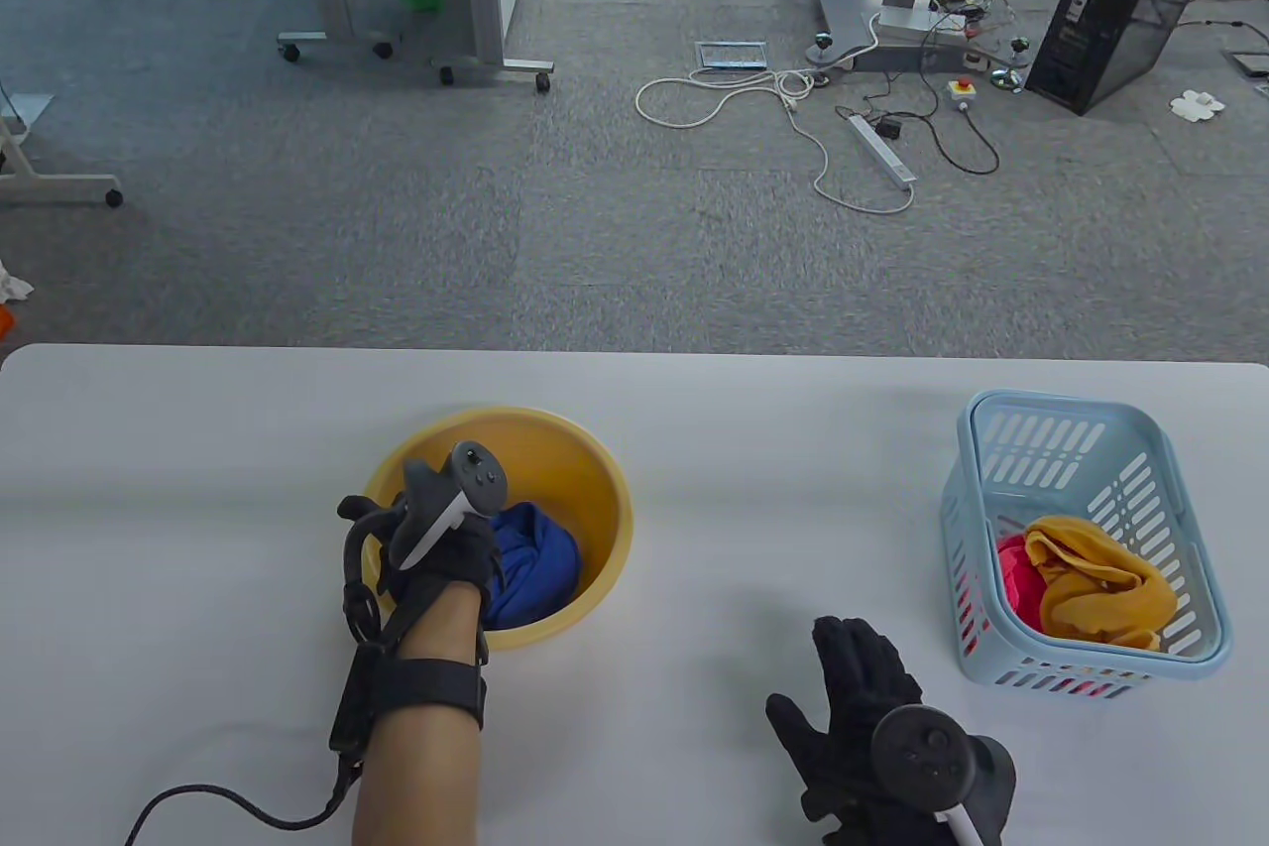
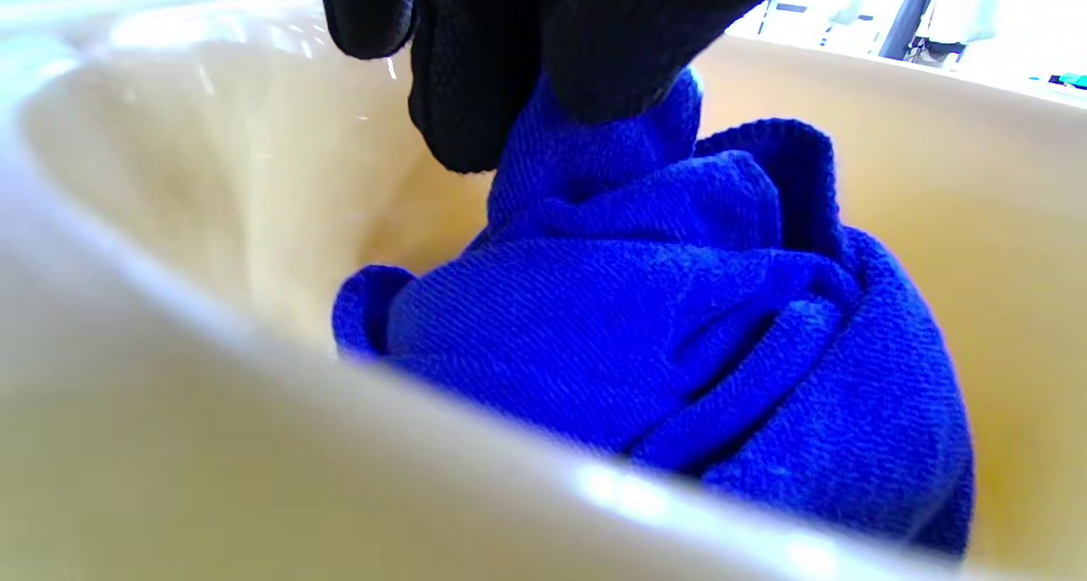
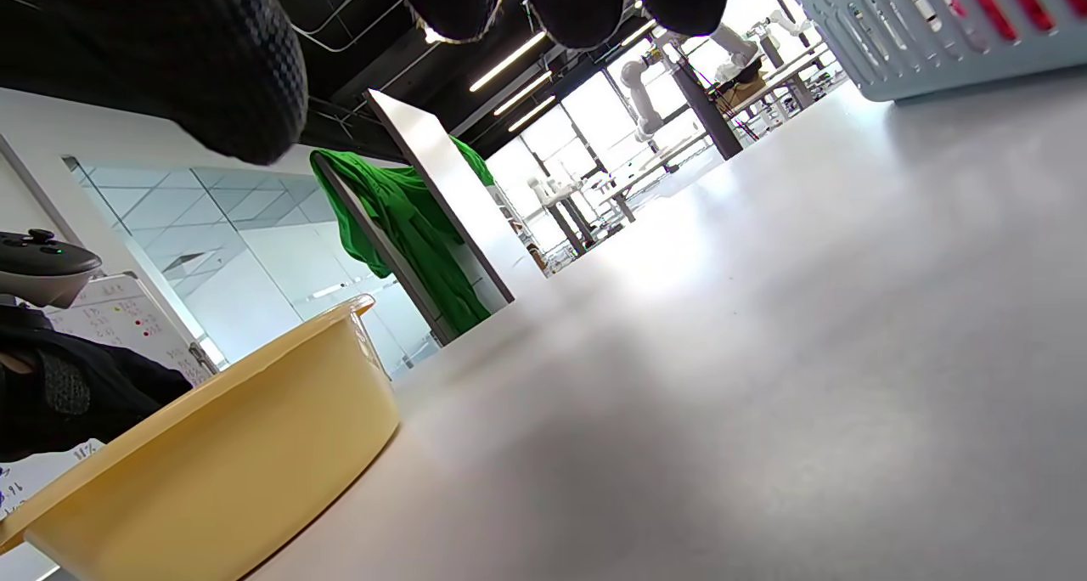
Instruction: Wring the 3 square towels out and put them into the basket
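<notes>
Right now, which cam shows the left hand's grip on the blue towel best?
Left wrist view: fingertips pinch a fold of the blue towel close up. In the table view the left hand and tracker hide the contact. The right wrist view shows no towel.

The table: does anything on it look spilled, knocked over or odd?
Nothing stands out. The yellow basin and blue basket stand upright, with no puddle showing. The left hand pinches the blue towel in the basin; the right hand hovers open.

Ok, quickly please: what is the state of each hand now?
Left hand: pinches the blue towel inside the yellow basin.
Right hand: open, holds nothing, fingers spread over the table.
</notes>
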The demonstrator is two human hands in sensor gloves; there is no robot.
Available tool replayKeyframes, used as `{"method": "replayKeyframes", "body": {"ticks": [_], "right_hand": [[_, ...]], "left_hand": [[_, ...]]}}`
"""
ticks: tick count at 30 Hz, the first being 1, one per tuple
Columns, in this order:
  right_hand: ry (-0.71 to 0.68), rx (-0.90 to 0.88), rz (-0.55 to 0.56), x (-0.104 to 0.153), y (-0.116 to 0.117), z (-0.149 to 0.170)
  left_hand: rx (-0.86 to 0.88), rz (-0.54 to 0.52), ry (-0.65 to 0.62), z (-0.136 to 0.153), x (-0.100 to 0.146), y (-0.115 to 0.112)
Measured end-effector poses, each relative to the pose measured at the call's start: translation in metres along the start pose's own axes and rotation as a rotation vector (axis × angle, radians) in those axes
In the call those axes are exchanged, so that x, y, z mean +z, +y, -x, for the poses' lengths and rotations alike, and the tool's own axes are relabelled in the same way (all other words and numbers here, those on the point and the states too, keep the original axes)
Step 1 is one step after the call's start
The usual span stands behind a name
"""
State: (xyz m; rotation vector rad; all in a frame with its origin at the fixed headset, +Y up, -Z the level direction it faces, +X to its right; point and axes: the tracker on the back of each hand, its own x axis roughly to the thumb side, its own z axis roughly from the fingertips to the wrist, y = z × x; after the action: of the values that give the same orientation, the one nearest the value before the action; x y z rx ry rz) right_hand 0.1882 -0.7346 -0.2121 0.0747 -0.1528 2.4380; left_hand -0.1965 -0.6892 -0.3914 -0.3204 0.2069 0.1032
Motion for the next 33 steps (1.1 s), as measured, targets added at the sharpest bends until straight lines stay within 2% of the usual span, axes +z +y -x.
{"method": "replayKeyframes", "body": {"ticks": [11, 18, 25, 33], "right_hand": [[-0.008, -0.059, 0.001, -0.002, 0.004, 0.001], [0.001, -0.123, 0.019, -0.003, 0.001, 0.004], [-0.005, -0.129, 0.036, -0.003, 0.001, 0.005], [-0.006, -0.153, 0.060, -0.001, -0.004, 0.006]], "left_hand": [[0.155, -0.144, -0.001, 0.031, 0.046, 0.053], [0.336, -0.267, -0.042, 0.043, 0.077, 0.081], [0.589, -0.374, -0.115, 0.047, 0.102, 0.109], [0.735, -0.451, -0.204, 0.035, 0.126, 0.136]]}}
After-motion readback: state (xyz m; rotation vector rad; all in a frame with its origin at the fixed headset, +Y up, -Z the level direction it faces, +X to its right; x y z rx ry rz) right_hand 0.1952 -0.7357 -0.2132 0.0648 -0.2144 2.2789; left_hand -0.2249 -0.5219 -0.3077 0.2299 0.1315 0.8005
